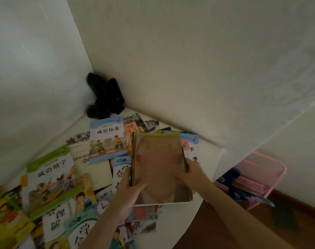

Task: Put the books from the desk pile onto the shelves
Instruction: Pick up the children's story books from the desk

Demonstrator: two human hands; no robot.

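Both hands clamp a small stack of books topped by a tan face-cover book [160,166]: left hand [129,191] grips its left edge, right hand [192,175] its right edge. Stack sits over the white desk [209,153], scattered picture books [52,177] left of it.

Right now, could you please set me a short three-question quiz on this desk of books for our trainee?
1. True or false: both hands grip the tan book.
2. Which hand has its thumb on the cover's left edge?
A. left
B. right
3. What colour is the stand beside the desk?

Key: 1 true: the left hand and the right hand grip the sides of a small stack with the tan book on top. 2 A. 3 pink.
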